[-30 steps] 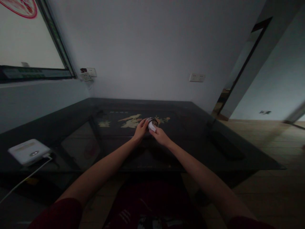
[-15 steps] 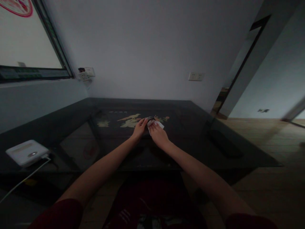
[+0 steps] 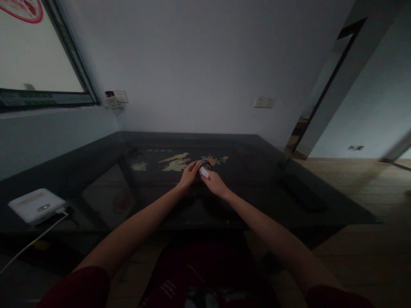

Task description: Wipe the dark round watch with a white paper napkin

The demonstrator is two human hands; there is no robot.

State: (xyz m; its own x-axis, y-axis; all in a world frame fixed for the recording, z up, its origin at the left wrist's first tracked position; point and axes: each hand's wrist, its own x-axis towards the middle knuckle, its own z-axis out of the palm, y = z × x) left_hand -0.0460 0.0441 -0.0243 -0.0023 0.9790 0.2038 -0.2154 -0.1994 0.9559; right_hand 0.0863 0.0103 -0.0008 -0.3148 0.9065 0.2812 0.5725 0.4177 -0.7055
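Two bare hands working together over the middle of a dark, glossy counter (image 3: 257, 192). The left hand (image 3: 189, 174) has its grip curled closed on the left edge of a small round, dark-rimmed object (image 3: 208, 164), which is too small and dim to identify further. The right hand (image 3: 215, 182), on the object's near right side, pinches a folded white sheet (image 3: 204, 172) between thumb and fingers, the sheet lying against the object's near side. Whether the object touches the counter cannot be told. Beyond the hands, a pale bird-and-flower design (image 3: 175, 162) decorates the surface. Well apart at far left stands a white box-shaped device (image 3: 37, 206) with a white cable (image 3: 34, 241) plugged in; a double wall socket (image 3: 264, 102) is set in the wall behind.
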